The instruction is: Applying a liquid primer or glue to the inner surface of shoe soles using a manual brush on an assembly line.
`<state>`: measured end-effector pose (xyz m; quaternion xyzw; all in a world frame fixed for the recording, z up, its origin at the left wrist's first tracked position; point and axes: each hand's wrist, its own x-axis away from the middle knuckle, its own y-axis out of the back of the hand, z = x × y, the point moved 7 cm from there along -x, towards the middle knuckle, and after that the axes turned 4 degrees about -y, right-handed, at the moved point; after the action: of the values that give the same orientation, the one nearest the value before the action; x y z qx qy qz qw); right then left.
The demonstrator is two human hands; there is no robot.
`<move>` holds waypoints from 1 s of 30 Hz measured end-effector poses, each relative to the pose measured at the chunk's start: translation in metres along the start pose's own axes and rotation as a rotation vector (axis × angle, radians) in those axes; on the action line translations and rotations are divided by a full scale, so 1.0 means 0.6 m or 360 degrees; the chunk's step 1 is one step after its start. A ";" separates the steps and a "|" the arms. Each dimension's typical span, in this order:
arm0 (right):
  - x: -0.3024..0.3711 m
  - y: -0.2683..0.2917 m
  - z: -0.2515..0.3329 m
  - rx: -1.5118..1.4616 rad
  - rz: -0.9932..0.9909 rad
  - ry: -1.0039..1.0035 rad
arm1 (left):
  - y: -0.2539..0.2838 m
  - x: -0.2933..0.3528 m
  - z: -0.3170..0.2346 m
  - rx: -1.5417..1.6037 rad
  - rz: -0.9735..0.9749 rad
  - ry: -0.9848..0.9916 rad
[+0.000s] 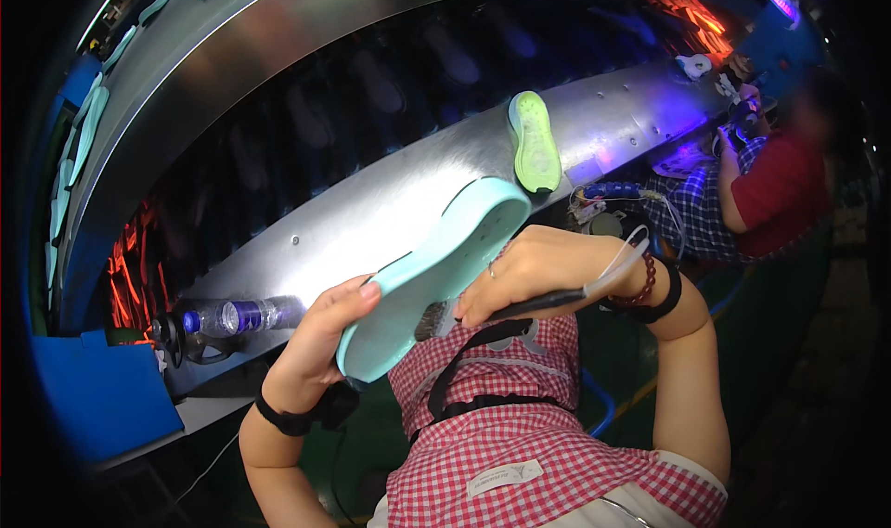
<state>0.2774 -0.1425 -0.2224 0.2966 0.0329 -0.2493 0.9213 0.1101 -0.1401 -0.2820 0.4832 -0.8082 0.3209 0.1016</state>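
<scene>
A turquoise shoe sole (394,310) is held up at a slant in front of my chest, its hollow inner side facing me. My left hand (325,328) grips it by the near left end, thumb on the rim. In my right hand (543,273) is a brush (432,322) with a dark handle and a thin clear tube running back past the wrist. The bristles touch the sole's inner face near the left end, where the surface looks wet. A yellow-green sole (535,148) lies on the metal ledge beyond my right hand.
The curved metal ledge (371,208) runs before me, with clear plastic bottles (246,316) at its left end. Behind it, dim soles (376,81) sit in a dark channel with orange glow at both ends. More turquoise soles (88,138) line the far left. A co-worker (784,189) sits at right.
</scene>
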 end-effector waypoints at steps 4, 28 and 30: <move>0.013 0.012 0.009 0.0089 -0.0005 -0.0037 | 0.014 0.004 0.012 0.0081 -0.0013 0.0031; 0.053 0.002 -0.173 -0.1084 -0.1355 -0.0593 | 0.015 -0.068 0.065 0.0854 0.0048 -0.0231; 0.054 0.002 -0.180 -0.1115 -0.1478 -0.0559 | 0.017 -0.069 0.061 0.0838 0.0059 -0.0255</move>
<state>0.3158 -0.0953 -0.3171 -0.1150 0.0863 -0.6447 0.7508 0.1282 -0.1298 -0.3339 0.5019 -0.7112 0.4824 -0.0977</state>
